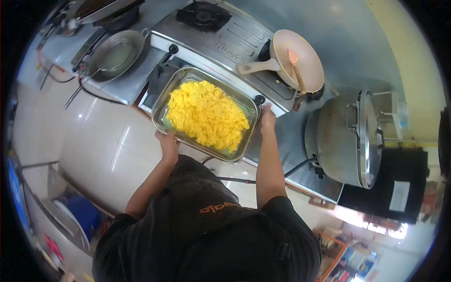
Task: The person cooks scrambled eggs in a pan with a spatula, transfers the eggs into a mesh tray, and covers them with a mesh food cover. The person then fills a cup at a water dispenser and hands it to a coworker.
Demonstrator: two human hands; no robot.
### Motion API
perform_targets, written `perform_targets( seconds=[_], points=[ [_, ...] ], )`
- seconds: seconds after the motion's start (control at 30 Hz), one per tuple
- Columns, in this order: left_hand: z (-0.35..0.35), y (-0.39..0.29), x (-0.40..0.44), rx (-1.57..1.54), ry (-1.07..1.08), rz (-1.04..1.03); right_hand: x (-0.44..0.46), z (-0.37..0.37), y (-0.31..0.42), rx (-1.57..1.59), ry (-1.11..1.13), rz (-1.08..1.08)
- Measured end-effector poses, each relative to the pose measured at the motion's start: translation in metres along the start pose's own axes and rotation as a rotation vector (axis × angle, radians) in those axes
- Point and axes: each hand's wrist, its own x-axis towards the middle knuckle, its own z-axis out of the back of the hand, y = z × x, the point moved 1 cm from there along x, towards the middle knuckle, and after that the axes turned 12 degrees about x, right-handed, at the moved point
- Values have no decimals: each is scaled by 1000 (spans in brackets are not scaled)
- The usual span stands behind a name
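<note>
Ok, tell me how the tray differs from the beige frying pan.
The tray is rectangular and metallic; the frying pan is round and beige.
The tray holds heaped yellow food; the frying pan holds a spatula.
The tray is in the left hand and right hand; the frying pan sits on the stove.
Both are uncovered.

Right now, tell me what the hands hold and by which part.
A metal tray of yellow food, by its rim: left hand at the near left corner, right hand by the far right corner.
</note>
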Motion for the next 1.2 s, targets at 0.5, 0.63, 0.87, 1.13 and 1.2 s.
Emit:
perform_targets(
  seconds=[0.5,0.63,0.87,1.13,1.2],
  points=[
    [1,69,30,-155,76,-316,-30,16,-5,-680,507,84],
    [-8,86,20,39,-131,-212,7,-31,-24,-649,790,291],
    [-21,102,-20,309,-558,-366,11,-37,-25,-587,920,492],
    [-30,114,-103,265,-760,-421,-8,-19,6,-578,1294,646],
    [-5,184,-138,194,-911,-335,-40,-1,-42,-526,1473,437]
  ],
)
